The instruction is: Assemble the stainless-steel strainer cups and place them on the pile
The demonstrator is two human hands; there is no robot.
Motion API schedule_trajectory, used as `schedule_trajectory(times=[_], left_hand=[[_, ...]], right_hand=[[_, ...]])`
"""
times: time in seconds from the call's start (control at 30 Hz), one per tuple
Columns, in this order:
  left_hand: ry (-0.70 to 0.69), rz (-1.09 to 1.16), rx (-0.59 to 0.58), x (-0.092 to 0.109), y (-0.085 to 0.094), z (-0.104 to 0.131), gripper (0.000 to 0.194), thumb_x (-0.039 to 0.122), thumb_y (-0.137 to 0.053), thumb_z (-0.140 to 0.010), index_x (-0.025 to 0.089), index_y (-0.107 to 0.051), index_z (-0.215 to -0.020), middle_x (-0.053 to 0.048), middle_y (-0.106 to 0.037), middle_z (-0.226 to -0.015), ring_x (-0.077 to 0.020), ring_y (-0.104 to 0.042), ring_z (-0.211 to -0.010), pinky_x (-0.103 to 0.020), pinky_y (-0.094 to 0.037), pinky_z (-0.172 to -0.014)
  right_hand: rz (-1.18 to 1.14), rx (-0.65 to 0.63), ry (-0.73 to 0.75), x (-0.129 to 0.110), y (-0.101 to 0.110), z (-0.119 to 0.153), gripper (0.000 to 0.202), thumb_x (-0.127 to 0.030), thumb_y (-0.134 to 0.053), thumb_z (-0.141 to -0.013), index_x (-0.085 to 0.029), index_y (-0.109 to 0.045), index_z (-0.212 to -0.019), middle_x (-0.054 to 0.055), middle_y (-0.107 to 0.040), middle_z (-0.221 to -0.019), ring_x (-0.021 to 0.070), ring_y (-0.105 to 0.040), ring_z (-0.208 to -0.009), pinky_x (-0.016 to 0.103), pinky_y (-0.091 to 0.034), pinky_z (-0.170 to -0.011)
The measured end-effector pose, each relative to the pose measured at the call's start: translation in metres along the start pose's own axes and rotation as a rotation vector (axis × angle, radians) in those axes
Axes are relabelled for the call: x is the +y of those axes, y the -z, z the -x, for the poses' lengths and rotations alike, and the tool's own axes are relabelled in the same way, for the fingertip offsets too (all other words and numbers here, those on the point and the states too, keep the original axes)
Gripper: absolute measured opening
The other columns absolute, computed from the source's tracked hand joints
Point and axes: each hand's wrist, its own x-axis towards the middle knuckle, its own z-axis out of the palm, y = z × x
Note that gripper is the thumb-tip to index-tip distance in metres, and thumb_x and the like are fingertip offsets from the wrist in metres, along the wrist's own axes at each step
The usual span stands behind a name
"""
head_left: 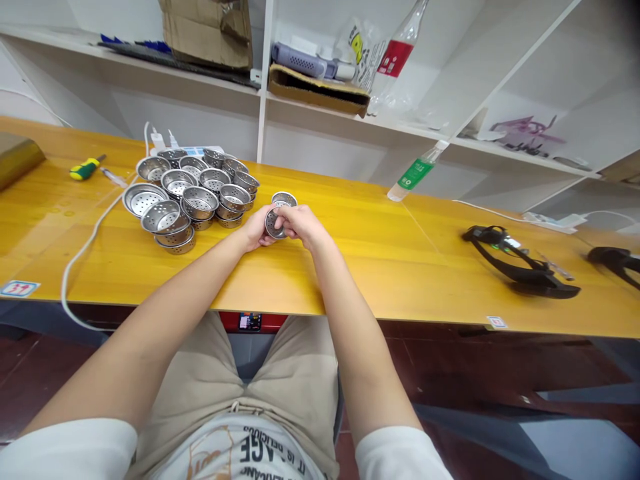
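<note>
My left hand [257,230] is closed around the side of a small perforated metal cup [273,227], which is tilted so its inside faces me. The fingers of my right hand [296,223] are bent at the cup's opening and rim; whether they pinch anything small inside cannot be made out. Just behind my hands, a second perforated cup [285,199] stands on the table, partly hidden by them. To the left, several more such cups [199,202] stand in stacks close together.
A yellow-green screwdriver [85,169] and a white cable [93,233] lie left on the wooden table [360,267]. A green-labelled bottle [416,173] stands at the back against the shelf [320,133]. Black headgear [520,263] lies at the right. A phone [249,322] is below the table edge.
</note>
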Motion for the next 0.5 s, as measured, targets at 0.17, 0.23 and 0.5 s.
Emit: schedule_trajectory(times=[0.17, 0.23, 0.5], left_hand=[[-0.007, 0.005, 0.003, -0.0006, -0.0006, -0.0004, 0.061, 0.064, -0.048, -0.095, 0.019, -0.045, -0.055, -0.004, -0.051, -0.047, -0.0062, -0.03, -0.026, -0.016, -0.012, -0.028], [-0.006, -0.008, -0.002, -0.0008, -0.0008, -0.0006, 0.061, 0.063, -0.047, -0.096, 0.019, -0.045, -0.055, -0.003, -0.05, -0.046, -0.0061, -0.029, -0.026, -0.016, -0.012, -0.028], [-0.011, -0.023, -0.01, -0.0014, -0.0014, -0.0005, 0.06, 0.064, -0.047, -0.096, 0.019, -0.045, -0.056, -0.003, -0.049, -0.045, -0.0061, -0.029, -0.026, -0.016, -0.012, -0.028]], right_hand=[[0.0, -0.007, 0.04, 0.0028, -0.0006, -0.0001, 0.032, -0.028, -0.065, -0.086, -0.019, -0.058, -0.056, -0.007, -0.032, -0.034, 0.0071, -0.028, -0.033, 0.019, -0.019, -0.034], [-0.005, -0.019, 0.054, 0.0053, 0.0007, 0.0008, 0.033, -0.03, -0.067, -0.086, -0.019, -0.058, -0.056, -0.007, -0.032, -0.035, 0.0069, -0.029, -0.033, 0.02, -0.021, -0.034], [-0.018, -0.029, 0.05, 0.0074, 0.0023, 0.0008, 0.038, -0.035, -0.07, -0.088, -0.019, -0.058, -0.055, -0.007, -0.031, -0.035, 0.0062, -0.027, -0.034, 0.02, -0.02, -0.035]])
